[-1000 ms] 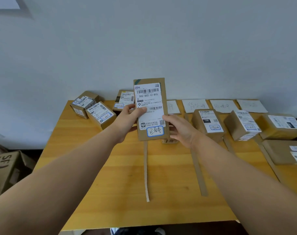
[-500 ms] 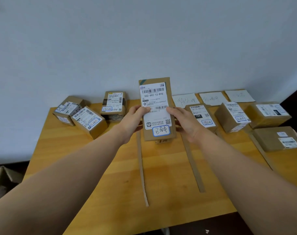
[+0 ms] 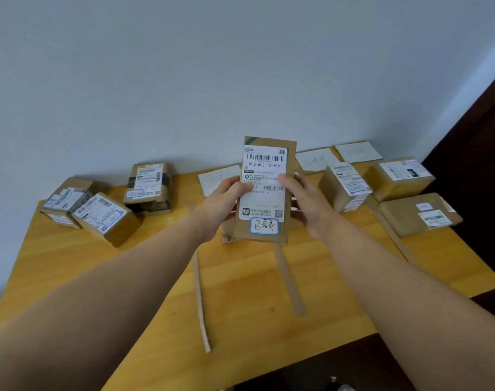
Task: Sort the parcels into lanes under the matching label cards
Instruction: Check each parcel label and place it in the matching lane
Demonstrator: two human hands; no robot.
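Note:
I hold a flat brown parcel (image 3: 264, 198) upright above the table's middle, its white shipping label and blue-framed handwritten sticker facing me. My left hand (image 3: 223, 203) grips its left edge and my right hand (image 3: 307, 206) grips its right edge. White label cards (image 3: 216, 179) (image 3: 317, 160) (image 3: 358, 151) lie along the back edge of the table. Cardboard strips (image 3: 199, 300) (image 3: 288, 283) (image 3: 390, 235) mark lanes below them. Three parcels (image 3: 343, 186) (image 3: 400, 177) (image 3: 418, 214) lie in the right-hand lanes.
Three unsorted parcels (image 3: 67, 200) (image 3: 105, 218) (image 3: 149, 183) sit at the table's back left. The wooden table (image 3: 127, 277) stands against a pale wall. A dark floor drops off past the right and front edges.
The view has swung left and tilted, so the table sits lower and skewed. Both hands have shifted higher up the parcel's sides, thumbs now over the label.

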